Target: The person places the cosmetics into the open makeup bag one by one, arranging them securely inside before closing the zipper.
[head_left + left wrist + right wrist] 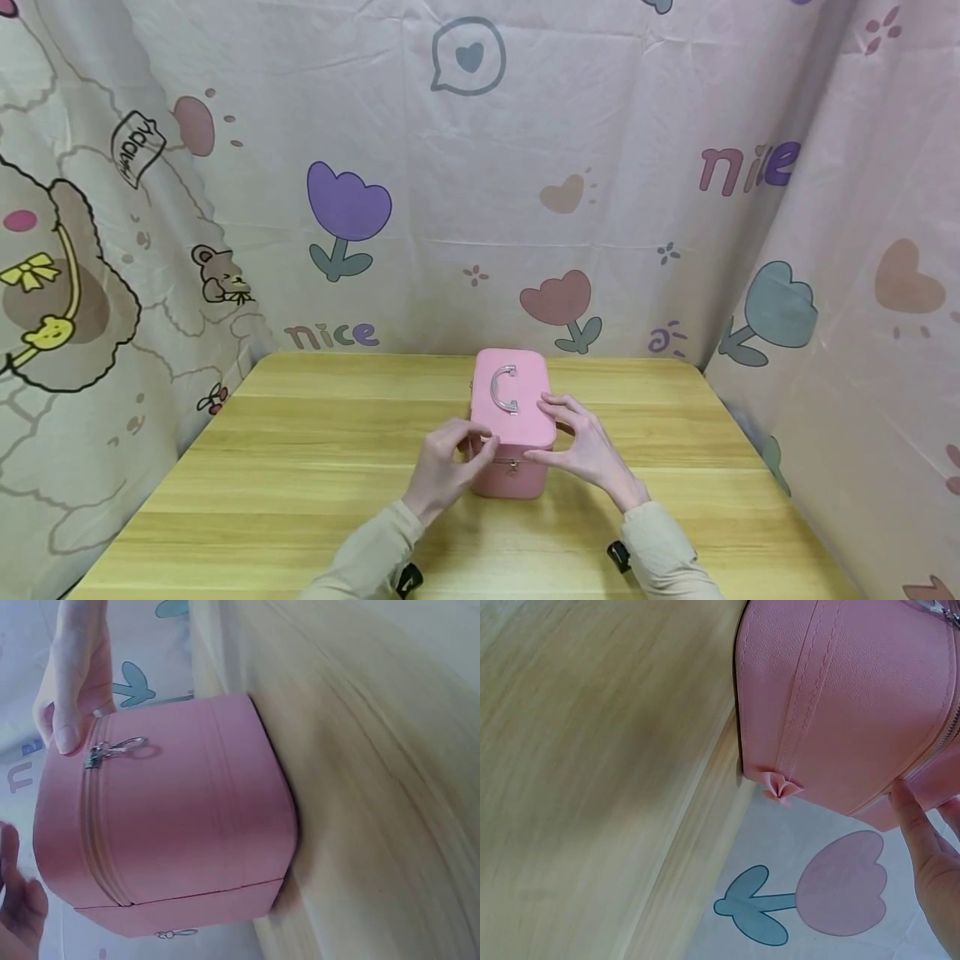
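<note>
A pink zippered cosmetic case [513,429] with a silver carry handle [504,390] on its lid stands upright on the table. At its front right corner is my right hand [588,442], holding the case with the thumb on the front by the zipper and the other fingers at the lid's right edge. My left hand [450,467] hovers at the front left corner, fingers bent; in the left wrist view those fingers [22,907] look apart from the case. A silver zipper pull [112,750] hangs on the front, close to my right thumb. The zipper looks closed along the front.
The case stands on a light wood table [337,433]. A pale printed cloth [465,167] hangs behind the table and along both sides. A small pink bow [780,787] sticks out from the case's right side.
</note>
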